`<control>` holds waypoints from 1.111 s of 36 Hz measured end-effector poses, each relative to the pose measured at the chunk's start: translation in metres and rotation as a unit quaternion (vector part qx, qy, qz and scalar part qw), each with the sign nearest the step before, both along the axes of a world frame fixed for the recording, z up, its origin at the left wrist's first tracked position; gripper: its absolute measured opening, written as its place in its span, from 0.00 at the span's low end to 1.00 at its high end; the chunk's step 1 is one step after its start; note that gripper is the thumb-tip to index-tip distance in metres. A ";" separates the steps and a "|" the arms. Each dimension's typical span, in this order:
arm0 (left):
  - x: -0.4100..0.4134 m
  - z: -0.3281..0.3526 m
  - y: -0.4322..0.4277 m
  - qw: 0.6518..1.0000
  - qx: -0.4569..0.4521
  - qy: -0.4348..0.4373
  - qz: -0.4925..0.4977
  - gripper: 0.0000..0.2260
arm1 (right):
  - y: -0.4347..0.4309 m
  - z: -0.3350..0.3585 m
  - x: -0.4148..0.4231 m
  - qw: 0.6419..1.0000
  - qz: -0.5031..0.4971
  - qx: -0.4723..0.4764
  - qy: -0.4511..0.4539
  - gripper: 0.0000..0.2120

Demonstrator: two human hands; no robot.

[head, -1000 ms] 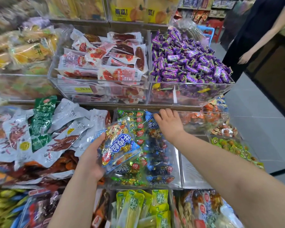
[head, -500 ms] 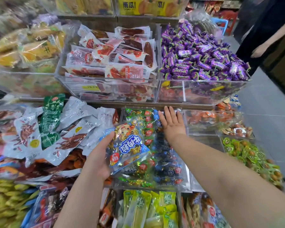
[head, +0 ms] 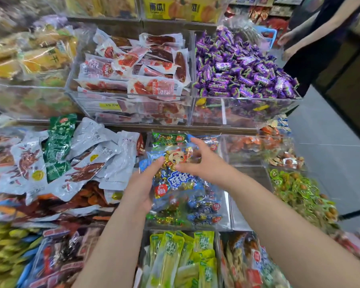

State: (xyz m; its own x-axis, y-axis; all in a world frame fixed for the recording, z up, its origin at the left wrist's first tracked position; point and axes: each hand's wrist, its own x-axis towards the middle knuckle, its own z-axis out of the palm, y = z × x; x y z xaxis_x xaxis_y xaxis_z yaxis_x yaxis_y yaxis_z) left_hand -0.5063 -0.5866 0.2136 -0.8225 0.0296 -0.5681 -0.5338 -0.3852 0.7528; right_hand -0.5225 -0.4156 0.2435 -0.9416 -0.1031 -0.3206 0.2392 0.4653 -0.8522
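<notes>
Held just above the clear acrylic bin (head: 229, 213) of like packs, the crinkly blue-and-clear plastic snack bag (head: 181, 181) is gripped at its left edge by the left hand (head: 141, 188) and pinched at top by the right hand (head: 206, 165), likely mid-placing; next, lower it flat beneath the fingers.

Light: bright, even, overhead.
Shadows: faint beneath my forearms (head: 116, 246).
Glare: white sheen on snack bag (head: 181, 181), clear bin fronts (head: 247, 113).
Blur: yellow packets (head: 29, 59) at my left smeared.
Edges: shelves (head: 175, 127) bow outward.
</notes>
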 end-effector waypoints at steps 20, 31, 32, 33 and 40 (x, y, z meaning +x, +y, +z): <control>0.011 -0.010 0.007 0.997 -0.071 0.020 -0.012 0.44 | 0.008 -0.030 0.031 0.906 -0.233 -0.346 -0.070 0.22; 0.000 -0.004 -0.034 0.987 -0.026 0.028 0.156 0.38 | 0.066 0.015 -0.034 0.939 -0.012 0.341 0.033 0.34; -0.001 -0.005 -0.036 0.986 -0.026 0.034 0.163 0.38 | 0.060 0.010 -0.039 0.927 0.019 0.374 0.025 0.32; -0.003 -0.005 -0.037 0.985 -0.023 0.035 0.166 0.36 | 0.054 0.004 -0.045 0.912 0.054 0.406 0.021 0.30; 0.001 -0.005 -0.044 0.988 -0.044 0.037 0.146 0.16 | 0.034 -0.045 -0.071 0.832 0.138 0.531 0.081 0.30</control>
State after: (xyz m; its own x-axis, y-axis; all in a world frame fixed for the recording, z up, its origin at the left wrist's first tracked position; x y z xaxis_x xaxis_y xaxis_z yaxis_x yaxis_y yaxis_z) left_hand -0.5058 -0.6308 0.2091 -0.8282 -0.2624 -0.4952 -0.3512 -0.4454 0.8236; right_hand -0.5932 -0.3818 0.1981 -0.9685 -0.0618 -0.2410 -0.0793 0.9948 0.0637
